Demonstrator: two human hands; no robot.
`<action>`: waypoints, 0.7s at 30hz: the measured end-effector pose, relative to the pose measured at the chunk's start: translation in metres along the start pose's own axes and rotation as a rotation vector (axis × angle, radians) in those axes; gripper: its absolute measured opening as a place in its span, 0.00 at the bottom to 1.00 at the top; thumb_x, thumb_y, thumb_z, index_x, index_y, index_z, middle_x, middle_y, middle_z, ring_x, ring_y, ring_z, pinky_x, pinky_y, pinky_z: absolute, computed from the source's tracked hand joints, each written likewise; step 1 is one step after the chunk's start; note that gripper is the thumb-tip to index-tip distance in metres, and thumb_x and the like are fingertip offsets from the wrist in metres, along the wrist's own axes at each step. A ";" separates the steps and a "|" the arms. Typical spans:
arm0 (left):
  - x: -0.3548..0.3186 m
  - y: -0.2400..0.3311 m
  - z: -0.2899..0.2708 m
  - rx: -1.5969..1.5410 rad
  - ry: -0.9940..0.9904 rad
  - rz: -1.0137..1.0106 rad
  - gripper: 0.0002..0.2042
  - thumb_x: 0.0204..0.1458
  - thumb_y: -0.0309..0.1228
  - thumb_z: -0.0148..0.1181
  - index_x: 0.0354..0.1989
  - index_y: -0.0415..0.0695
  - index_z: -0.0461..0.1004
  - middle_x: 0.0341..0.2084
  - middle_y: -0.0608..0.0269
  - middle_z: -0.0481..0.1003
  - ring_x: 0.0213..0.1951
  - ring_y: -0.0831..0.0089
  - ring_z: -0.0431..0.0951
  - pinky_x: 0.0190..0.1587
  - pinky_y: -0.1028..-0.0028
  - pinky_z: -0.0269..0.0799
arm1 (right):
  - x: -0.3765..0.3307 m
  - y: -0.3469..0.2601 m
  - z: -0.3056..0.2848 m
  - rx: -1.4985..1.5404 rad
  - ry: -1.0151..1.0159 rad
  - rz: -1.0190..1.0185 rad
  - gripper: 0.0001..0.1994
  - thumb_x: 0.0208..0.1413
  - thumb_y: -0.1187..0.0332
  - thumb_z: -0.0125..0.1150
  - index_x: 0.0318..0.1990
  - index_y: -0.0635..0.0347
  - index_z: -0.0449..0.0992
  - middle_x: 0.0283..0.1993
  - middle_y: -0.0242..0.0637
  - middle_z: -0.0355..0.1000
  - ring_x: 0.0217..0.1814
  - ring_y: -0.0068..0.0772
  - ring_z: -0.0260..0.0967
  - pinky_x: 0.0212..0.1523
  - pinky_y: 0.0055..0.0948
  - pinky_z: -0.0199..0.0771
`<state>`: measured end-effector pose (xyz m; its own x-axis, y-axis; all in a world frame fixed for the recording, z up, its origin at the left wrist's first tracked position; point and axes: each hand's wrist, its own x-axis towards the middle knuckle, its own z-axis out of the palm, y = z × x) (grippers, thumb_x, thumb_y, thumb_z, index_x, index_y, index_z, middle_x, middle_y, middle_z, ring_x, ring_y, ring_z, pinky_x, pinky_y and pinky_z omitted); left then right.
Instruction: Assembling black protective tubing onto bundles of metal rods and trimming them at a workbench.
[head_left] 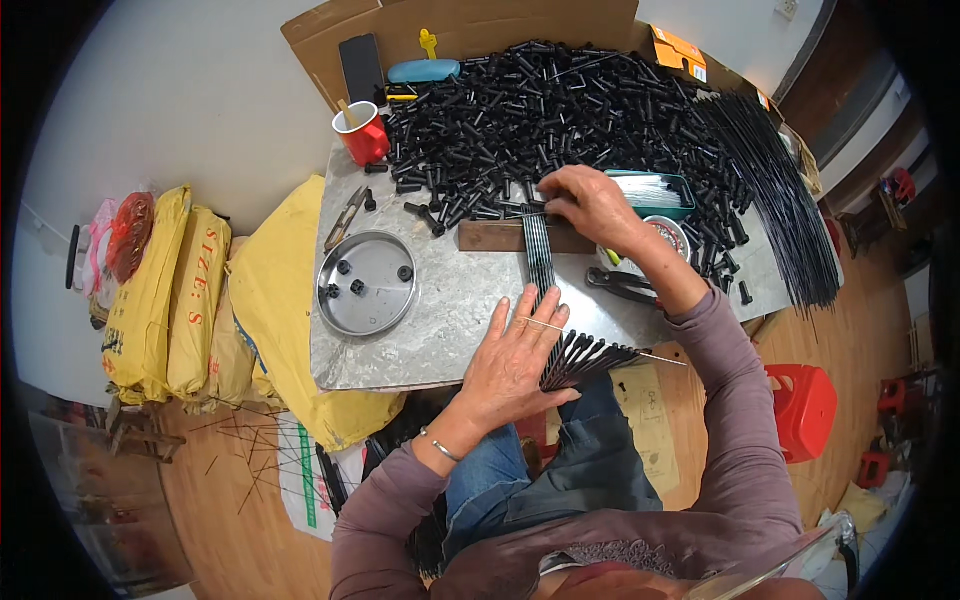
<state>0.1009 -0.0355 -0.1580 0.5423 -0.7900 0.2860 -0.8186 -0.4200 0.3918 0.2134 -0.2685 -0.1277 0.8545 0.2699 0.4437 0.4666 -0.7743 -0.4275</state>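
My left hand (512, 352) lies with fingers spread over a flat row of thin black rods (538, 250). A thin pale strand (545, 325) crosses near its fingertips. The rods rest across a brown wooden block (491, 237) and run toward the table's near edge. Beside my left hand, several black rods with thicker heads (590, 350) fan out over the edge, and a thin stick (664, 359) pokes out past them. My right hand (598, 207) is pinched at the far ends of the rods, above the block; its fingertips hide what they hold.
Black bolt-like plastic parts (560, 110) are heaped at the back, with long black rods (780, 190) at right. Around the block stand a round metal tray (367, 325), black-handled pliers (622, 284), a teal box (650, 190), a red mug (362, 135) and a utility knife (346, 217).
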 end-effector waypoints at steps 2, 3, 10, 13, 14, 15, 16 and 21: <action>0.000 0.000 0.000 0.005 -0.004 0.005 0.49 0.34 0.54 0.70 0.63 0.37 0.59 0.67 0.47 0.53 0.68 0.47 0.50 0.67 0.48 0.46 | -0.005 0.002 -0.012 -0.165 -0.007 -0.031 0.05 0.47 0.72 0.61 0.32 0.62 0.77 0.29 0.40 0.73 0.35 0.44 0.72 0.37 0.39 0.72; 0.000 0.000 0.000 0.005 0.003 0.001 0.49 0.34 0.54 0.71 0.63 0.37 0.59 0.66 0.46 0.53 0.68 0.47 0.50 0.66 0.48 0.47 | -0.006 0.006 -0.008 -0.168 -0.005 -0.029 0.05 0.47 0.72 0.61 0.32 0.62 0.77 0.29 0.40 0.73 0.35 0.44 0.72 0.37 0.39 0.72; 0.000 0.002 -0.001 -0.013 0.008 0.009 0.48 0.33 0.51 0.73 0.62 0.36 0.60 0.66 0.48 0.54 0.68 0.48 0.50 0.66 0.49 0.47 | -0.008 0.010 -0.005 -0.146 0.147 -0.046 0.05 0.49 0.70 0.60 0.31 0.61 0.76 0.31 0.40 0.73 0.36 0.45 0.72 0.37 0.39 0.71; -0.001 0.003 -0.002 -0.022 -0.018 0.020 0.48 0.33 0.52 0.72 0.62 0.37 0.60 0.67 0.49 0.53 0.69 0.50 0.49 0.67 0.50 0.46 | -0.014 0.026 -0.042 -0.271 0.325 0.184 0.05 0.49 0.68 0.61 0.32 0.57 0.79 0.31 0.39 0.74 0.38 0.42 0.73 0.38 0.35 0.72; -0.002 0.003 -0.002 -0.024 -0.025 0.027 0.48 0.34 0.52 0.72 0.62 0.37 0.60 0.67 0.49 0.53 0.69 0.50 0.49 0.67 0.50 0.45 | -0.020 0.040 -0.053 -0.370 0.249 0.258 0.05 0.48 0.68 0.62 0.32 0.56 0.79 0.32 0.38 0.74 0.38 0.42 0.73 0.38 0.35 0.72; -0.003 0.004 -0.001 -0.025 -0.024 0.036 0.48 0.34 0.52 0.72 0.62 0.37 0.60 0.67 0.49 0.53 0.69 0.50 0.49 0.67 0.50 0.45 | -0.026 0.054 -0.062 -0.466 0.171 0.333 0.05 0.47 0.67 0.62 0.31 0.56 0.79 0.32 0.38 0.74 0.38 0.41 0.73 0.38 0.35 0.72; -0.006 0.005 -0.001 -0.027 -0.019 0.038 0.49 0.31 0.51 0.73 0.62 0.37 0.59 0.66 0.48 0.54 0.69 0.49 0.50 0.67 0.49 0.46 | -0.030 0.059 -0.065 -0.470 0.174 0.337 0.05 0.47 0.67 0.62 0.31 0.56 0.79 0.32 0.38 0.74 0.38 0.41 0.73 0.38 0.35 0.72; -0.007 0.006 -0.002 -0.017 -0.039 0.031 0.51 0.30 0.52 0.74 0.63 0.39 0.59 0.67 0.49 0.54 0.69 0.48 0.50 0.67 0.50 0.44 | -0.038 0.065 -0.065 -0.477 -0.037 0.388 0.05 0.46 0.67 0.62 0.29 0.56 0.80 0.31 0.36 0.73 0.38 0.42 0.72 0.39 0.39 0.71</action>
<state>0.0928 -0.0320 -0.1559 0.5086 -0.8195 0.2640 -0.8313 -0.3876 0.3984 0.1966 -0.3661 -0.1208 0.9528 -0.0698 0.2955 -0.0260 -0.9884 -0.1494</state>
